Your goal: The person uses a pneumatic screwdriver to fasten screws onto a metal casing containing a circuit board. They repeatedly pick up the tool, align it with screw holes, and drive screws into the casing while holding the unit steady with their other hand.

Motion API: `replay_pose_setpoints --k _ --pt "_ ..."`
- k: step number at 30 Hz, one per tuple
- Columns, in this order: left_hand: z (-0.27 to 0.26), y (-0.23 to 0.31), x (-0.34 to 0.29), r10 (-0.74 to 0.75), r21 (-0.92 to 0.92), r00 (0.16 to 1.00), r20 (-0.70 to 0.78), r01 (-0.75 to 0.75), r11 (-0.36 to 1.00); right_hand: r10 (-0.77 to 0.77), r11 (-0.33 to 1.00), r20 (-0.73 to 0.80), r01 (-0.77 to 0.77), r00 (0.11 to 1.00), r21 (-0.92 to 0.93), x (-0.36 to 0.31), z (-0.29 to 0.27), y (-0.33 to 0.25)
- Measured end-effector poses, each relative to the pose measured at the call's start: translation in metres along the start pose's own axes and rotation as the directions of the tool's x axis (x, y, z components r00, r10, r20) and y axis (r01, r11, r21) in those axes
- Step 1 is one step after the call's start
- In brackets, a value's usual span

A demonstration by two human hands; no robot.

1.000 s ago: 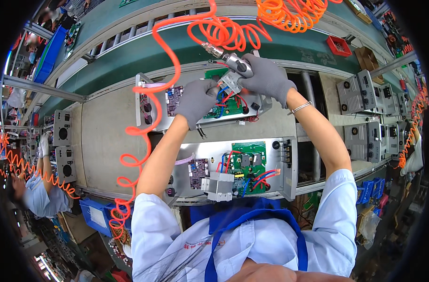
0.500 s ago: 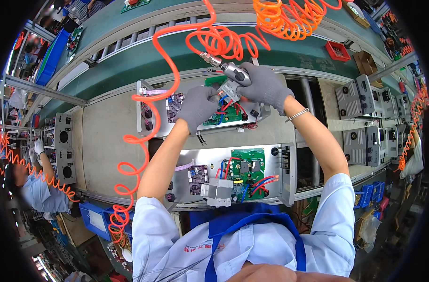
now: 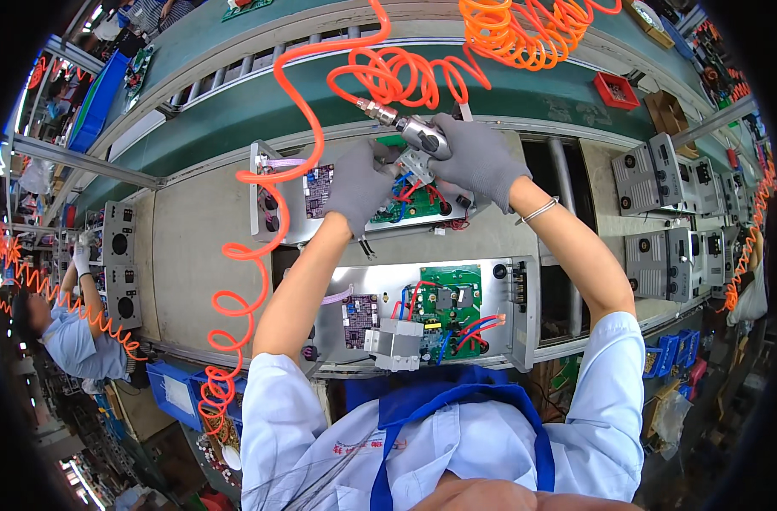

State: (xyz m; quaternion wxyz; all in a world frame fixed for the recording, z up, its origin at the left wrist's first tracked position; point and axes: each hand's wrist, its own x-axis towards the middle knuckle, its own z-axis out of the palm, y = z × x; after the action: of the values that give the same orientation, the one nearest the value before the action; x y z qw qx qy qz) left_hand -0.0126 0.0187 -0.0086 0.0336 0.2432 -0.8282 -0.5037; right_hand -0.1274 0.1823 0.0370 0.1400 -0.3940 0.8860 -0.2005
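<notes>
In gloves, my right hand (image 3: 484, 160) is wrapped round a silver air screwdriver (image 3: 423, 136), an orange coiled hose joined to its far end. Its near end is beside a grey metal block (image 3: 416, 164) over the far open chassis (image 3: 296, 228). My left hand (image 3: 359, 184) is closed at the block's left side; its fingertips are partly hidden, so what they pinch cannot be made out. Red and blue wires (image 3: 412, 189) run under the block to a green circuit board (image 3: 423, 205). A small purple-black board (image 3: 319, 189) sits left of my left hand.
Nearer me lies a second open chassis (image 3: 380, 281) with a similar metal block (image 3: 394, 344) and green board (image 3: 467, 285). The orange hose (image 3: 310, 102) hangs down at the left. Grey finished units (image 3: 648, 177) stand at right. A red bin (image 3: 615, 90) is beyond; a co-worker (image 3: 77, 328) sits far left.
My left hand has moved a little farther away, its fingers now higher along the block's left side. The screwdriver and my right hand have shifted only slightly.
</notes>
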Motion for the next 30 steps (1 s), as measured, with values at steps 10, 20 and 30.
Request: replay_pose_setpoints --k 10,20,30 --pt "0.022 0.007 -0.024 0.322 0.481 0.945 -0.054 -0.259 0.838 0.053 0.997 -0.020 -0.052 0.998 0.051 -0.013 0.000 -0.016" --pt "0.021 0.001 -0.014 0.306 0.527 0.952 -0.014 -0.253 0.811 0.102 0.685 -0.213 0.086 0.972 0.723 -0.025 -0.026 0.009" --pt "0.016 0.004 -0.013 0.329 0.523 0.944 0.003 -0.282 0.805 0.413 0.213 -0.631 0.604 0.657 0.768 0.012 -0.058 0.002"
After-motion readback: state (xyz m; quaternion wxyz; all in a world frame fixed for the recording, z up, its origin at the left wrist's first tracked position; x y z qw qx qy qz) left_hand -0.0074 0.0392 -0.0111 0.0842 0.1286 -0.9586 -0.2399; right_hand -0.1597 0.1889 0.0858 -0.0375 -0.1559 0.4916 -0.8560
